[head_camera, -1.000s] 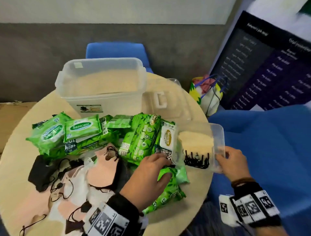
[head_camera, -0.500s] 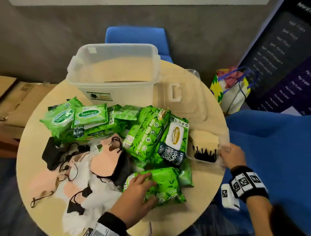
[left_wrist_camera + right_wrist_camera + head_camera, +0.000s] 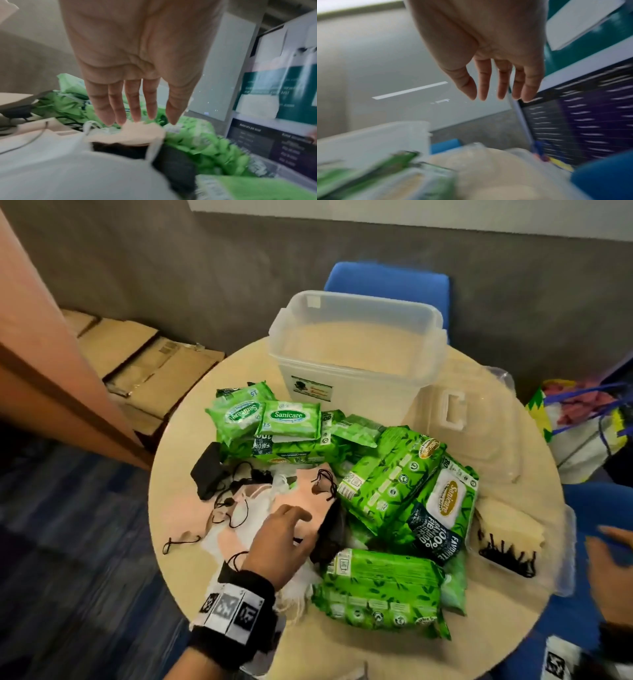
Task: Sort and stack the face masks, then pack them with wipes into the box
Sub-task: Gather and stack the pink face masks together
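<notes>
While my left hand hovers flat-fingered over the jumbled face masks on the counter, I'm only starting to sort; my right hand hangs slack and empty. Next I'd pinch one mask; the box waits beyond the wipes

Left wrist: my hand over the mask pile

My left hand hangs flat, fingers straight, tips just above a peach mask. White mask and black mask below; green wipe packs behind.
</notes>
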Action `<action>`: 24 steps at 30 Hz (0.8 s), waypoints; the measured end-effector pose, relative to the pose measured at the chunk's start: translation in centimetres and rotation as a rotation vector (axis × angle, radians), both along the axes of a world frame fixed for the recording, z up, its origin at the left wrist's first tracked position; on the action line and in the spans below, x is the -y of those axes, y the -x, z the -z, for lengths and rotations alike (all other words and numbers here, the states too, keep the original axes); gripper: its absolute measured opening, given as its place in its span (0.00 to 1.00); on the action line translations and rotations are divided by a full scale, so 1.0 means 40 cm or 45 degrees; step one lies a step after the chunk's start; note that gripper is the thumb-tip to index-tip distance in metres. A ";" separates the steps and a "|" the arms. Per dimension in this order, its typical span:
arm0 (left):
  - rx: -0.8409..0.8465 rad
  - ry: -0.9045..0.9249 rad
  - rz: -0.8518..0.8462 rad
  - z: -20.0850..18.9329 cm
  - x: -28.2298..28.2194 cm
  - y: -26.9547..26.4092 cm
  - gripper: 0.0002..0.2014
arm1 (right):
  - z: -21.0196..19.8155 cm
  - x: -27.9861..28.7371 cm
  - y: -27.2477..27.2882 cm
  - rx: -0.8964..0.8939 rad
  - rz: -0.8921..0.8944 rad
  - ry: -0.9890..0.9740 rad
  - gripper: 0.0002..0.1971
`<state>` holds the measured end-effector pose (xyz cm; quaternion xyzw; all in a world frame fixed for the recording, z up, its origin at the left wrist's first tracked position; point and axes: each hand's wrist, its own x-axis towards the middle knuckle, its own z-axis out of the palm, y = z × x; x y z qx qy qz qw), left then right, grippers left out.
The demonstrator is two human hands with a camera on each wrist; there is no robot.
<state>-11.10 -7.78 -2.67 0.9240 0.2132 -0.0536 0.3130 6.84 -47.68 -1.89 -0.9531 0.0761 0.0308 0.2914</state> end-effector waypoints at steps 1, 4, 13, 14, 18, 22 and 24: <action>-0.020 -0.046 -0.015 0.015 -0.023 0.000 0.20 | -0.047 -0.075 0.028 0.118 -0.044 -0.078 0.05; -0.045 -0.160 0.076 0.061 -0.053 -0.016 0.25 | -0.089 -0.278 0.105 0.261 -0.195 -0.234 0.07; -0.037 -0.126 0.362 0.129 -0.103 0.005 0.22 | -0.037 -0.692 0.262 -0.118 -1.062 -0.229 0.17; 0.019 -0.080 0.326 0.130 -0.105 0.006 0.18 | -0.035 -0.714 0.272 -0.139 -1.101 -0.171 0.19; 0.446 0.306 -0.075 0.098 -0.127 0.029 0.11 | -0.033 -0.773 0.283 -0.184 -0.992 -0.098 0.31; 0.596 0.954 -0.381 0.051 -0.154 0.035 0.02 | -0.059 -0.797 0.274 -0.248 -0.857 -0.336 0.37; 0.621 1.182 -0.461 0.041 -0.174 0.030 0.07 | -0.070 -0.810 0.268 -0.261 -0.879 -0.460 0.37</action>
